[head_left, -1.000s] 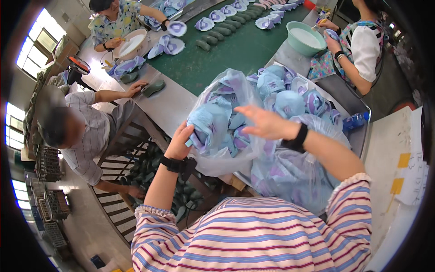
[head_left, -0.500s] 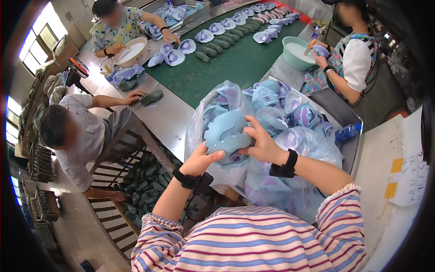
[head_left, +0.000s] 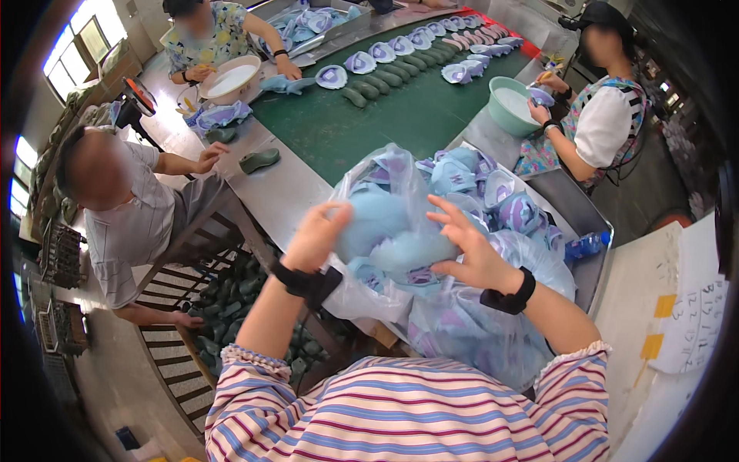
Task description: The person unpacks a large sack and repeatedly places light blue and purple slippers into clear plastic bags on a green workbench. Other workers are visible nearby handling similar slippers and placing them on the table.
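Note:
A light blue shoe upper (head_left: 373,219), smeared by motion, is in front of me over a clear plastic bag (head_left: 369,304) of similar uppers. My left hand (head_left: 317,235) grips its left edge, thumb and fingers curled at the rim. To the right of the upper, my right hand (head_left: 479,250) is open, its fingers spread and thumb apart, close to the upper's edge. Both wrists wear black bands. Just beyond my right hand lies a pile of blue and purple uppers (head_left: 454,173).
A second filled bag (head_left: 477,331) sits near me. Green shoe lasts (head_left: 258,159) stand on the metal table, and more fill a slatted cart (head_left: 246,289). Uppers and lasts line the green belt (head_left: 308,135). Several co-workers sit around. A blue bottle (head_left: 587,246) is at right.
My right hand has let go of the upper and moved right with fingers spreading. My left hand has moved up and left. The co-worker at left has lifted a hand off the last.

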Demonstrator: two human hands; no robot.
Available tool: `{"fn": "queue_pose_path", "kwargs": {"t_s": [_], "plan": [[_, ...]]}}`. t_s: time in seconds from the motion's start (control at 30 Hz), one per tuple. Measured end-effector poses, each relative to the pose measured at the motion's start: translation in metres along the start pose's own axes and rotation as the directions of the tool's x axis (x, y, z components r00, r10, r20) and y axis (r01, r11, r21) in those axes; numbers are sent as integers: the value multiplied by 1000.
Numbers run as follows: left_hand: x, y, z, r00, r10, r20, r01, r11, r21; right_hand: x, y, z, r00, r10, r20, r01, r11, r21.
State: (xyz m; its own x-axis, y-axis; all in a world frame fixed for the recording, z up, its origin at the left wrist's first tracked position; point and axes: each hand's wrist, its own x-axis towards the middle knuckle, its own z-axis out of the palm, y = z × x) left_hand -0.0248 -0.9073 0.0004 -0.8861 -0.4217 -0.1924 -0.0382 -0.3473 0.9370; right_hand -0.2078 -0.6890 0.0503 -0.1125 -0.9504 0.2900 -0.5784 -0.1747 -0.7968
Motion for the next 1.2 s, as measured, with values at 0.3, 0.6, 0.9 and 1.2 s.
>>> {"fn": "queue_pose_path", "kwargs": {"t_s": [0.3,0.6,0.9,1.2], "plan": [[55,-12,-1,981,-33,-191,115,894,434,-6,8,-2,853,522,12,-470,759,451],[223,104,-156,503,540,-674,-534,808,249,0,-29,-55,903,389,182,-388,921,-40],[84,-83,-15,659,-450,602,-594,180,784,21,20,-31,841,328,430,-131,895,-427],[13,-176,-26,992,62,112,-106,-95,990,50,108,109,722,188,666,330,753,-570]]}}
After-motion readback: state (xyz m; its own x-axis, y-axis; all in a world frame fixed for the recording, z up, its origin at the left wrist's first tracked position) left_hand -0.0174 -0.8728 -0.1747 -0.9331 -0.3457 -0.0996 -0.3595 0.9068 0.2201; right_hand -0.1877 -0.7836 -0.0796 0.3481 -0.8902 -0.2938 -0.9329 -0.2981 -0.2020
